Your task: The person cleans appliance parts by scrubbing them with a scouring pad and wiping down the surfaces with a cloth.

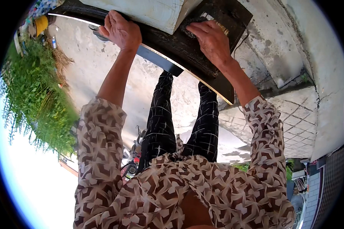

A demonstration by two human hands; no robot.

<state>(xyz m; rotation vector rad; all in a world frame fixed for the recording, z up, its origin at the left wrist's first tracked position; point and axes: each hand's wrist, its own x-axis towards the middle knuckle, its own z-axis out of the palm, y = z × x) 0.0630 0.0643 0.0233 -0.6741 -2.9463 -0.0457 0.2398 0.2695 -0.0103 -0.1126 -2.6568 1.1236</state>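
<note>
At the far left, green plants (42, 103) stand beside pale concrete ground (80, 45), with a yellow container (41, 25) above them and a small clear bottle (54, 42) near it. Next comes the person's left hand (122, 33), at the near edge of a dark worktop (179, 51). Its grip is narrow, the fingers bent inward; whether they clasp the edge or merely rest there cannot be told. A blue-grey bar (153, 59) runs beneath that edge, close to the wrist. Between the two hands, a large pale box-like block (141, 13) sits on the worktop, cut off by the top of the view. Below, legs in black trousers with white lines (160, 122) reach up to the worktop.

Farther right, the right hand (214, 44) lies over a pale-streaked piece (219, 23) at the worktop's right-hand part, beside the block. Its fingers reach across the piece and partly hide it; whether the grip closes on it cannot be told. A thin dark cord (245, 38) curves past the worktop's right edge, and a pale wall (332, 76) rises at the far right.
</note>
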